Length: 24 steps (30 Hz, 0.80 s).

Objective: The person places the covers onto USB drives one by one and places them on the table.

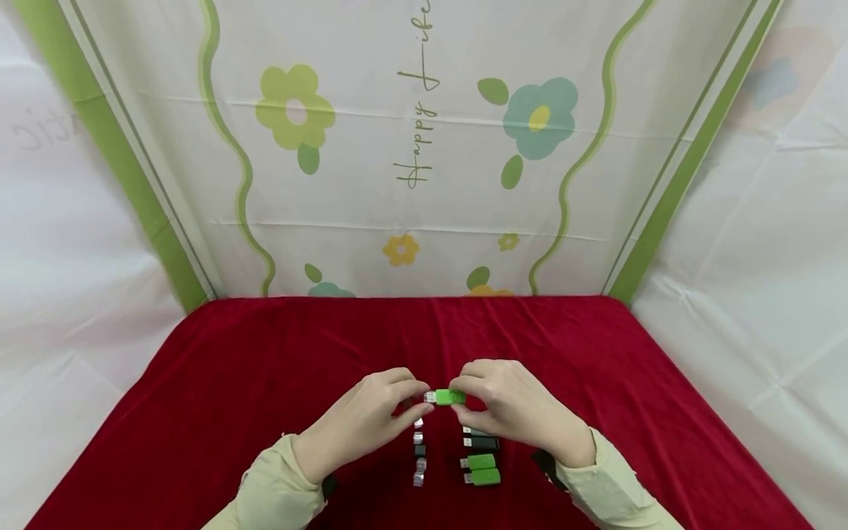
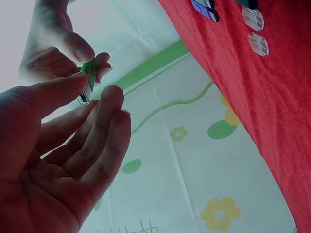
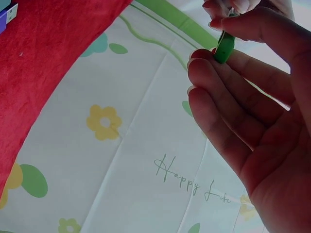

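Note:
Above the red cloth, a green USB flash drive [image 1: 449, 397] is held level between both hands. My right hand [image 1: 513, 405] pinches its green body between thumb and fingers. At the other end my left hand [image 1: 371, 416] pinches a clear cap [image 1: 429, 397] with thumb and index finger, the cap covering the metal plug. In the left wrist view, the green flash drive [image 2: 91, 72] is tilted, its capped end between the left fingertips. From the right wrist, the green body [image 3: 224, 47] lies between the thumb and fingertips.
A column of small clear caps [image 1: 419, 478] with a dark cap [image 1: 420, 450] lies below the left hand. Right of it lie green flash drives [image 1: 486, 478] and a dark one [image 1: 481, 443]. A purple drive [image 2: 205, 9] shows too. Printed fabric walls [image 1: 411, 206] stand around the cloth [image 1: 298, 338].

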Motion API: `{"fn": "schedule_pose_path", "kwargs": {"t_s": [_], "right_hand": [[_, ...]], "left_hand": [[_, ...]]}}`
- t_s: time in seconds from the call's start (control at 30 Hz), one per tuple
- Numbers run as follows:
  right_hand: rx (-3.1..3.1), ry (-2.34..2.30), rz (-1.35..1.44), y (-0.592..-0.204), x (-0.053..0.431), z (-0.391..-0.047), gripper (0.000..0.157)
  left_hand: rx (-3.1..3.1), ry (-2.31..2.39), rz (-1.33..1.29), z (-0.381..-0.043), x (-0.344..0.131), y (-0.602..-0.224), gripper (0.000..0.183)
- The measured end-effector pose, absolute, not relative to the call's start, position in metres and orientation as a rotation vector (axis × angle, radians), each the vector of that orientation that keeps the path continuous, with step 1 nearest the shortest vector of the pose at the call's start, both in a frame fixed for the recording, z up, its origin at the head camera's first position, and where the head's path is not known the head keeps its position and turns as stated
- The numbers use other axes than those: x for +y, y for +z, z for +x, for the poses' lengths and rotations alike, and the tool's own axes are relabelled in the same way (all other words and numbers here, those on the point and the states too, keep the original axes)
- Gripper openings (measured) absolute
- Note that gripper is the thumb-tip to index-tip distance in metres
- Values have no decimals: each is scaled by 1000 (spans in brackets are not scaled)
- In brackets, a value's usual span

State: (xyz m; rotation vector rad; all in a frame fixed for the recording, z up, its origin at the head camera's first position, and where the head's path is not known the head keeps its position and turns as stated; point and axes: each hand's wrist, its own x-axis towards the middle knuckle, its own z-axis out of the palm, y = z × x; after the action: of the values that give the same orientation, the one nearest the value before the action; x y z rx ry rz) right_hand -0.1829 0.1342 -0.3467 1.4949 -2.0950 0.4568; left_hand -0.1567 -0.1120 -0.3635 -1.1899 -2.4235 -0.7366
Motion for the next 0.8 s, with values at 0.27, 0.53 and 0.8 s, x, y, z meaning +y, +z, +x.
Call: {"fn": "schedule_pose_path", "kwargs": {"t_s": [0.27, 0.53, 0.8], "right_hand": [[-2094, 435, 1490, -346, 134, -182, 20], [-2102, 420, 1504, -348, 132, -180, 19], [-2109, 391, 1518, -350, 129, -178, 20]], "left_hand": [[-2410, -733, -1205, -155, -112, -361, 17], [-2395, -727, -1222, -155, -111, -362, 15], [-2389, -684, -1223, -154, -111, -364, 14]]}}
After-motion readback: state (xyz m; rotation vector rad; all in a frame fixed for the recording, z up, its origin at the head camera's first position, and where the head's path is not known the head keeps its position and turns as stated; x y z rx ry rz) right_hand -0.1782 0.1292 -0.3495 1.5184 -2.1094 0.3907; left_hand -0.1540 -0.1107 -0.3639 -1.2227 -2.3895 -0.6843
